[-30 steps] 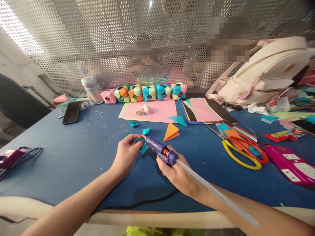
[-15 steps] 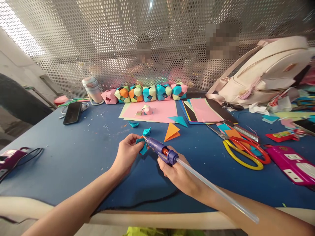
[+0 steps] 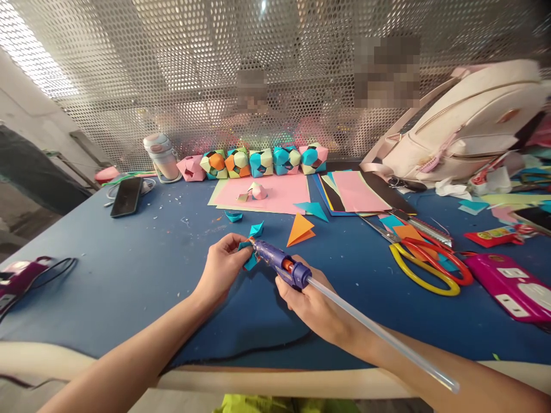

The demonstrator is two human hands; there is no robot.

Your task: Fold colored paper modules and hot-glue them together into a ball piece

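Note:
My left hand (image 3: 224, 265) pinches a small folded blue paper piece (image 3: 251, 261) with a bit of orange at its top. In my right hand (image 3: 307, 301) is a purple hot glue gun (image 3: 275, 258), its nozzle at the folded paper by my left fingertips. A long clear glue stick (image 3: 379, 330) juts from the gun's back, over my right forearm. Just beyond the nozzle lies a small blue folded piece (image 3: 256, 229), and another blue folded piece (image 3: 233, 217) sits farther back. A folded orange paper triangle (image 3: 299, 230) rests to the right.
Several folded paper balls (image 3: 260, 163) line the perforated metal screen. Pink sheets (image 3: 284, 192) lie before them. Scissors (image 3: 424, 267) and a magenta power bank-like case (image 3: 508, 284) are at right, a phone (image 3: 127, 197) and bottle (image 3: 161, 158) at left. A backpack (image 3: 465, 126) leans behind.
Both hands, the glue gun and the folded paper stay almost in place. The view shifts very slightly, and the back end of the glue stick moves a little.

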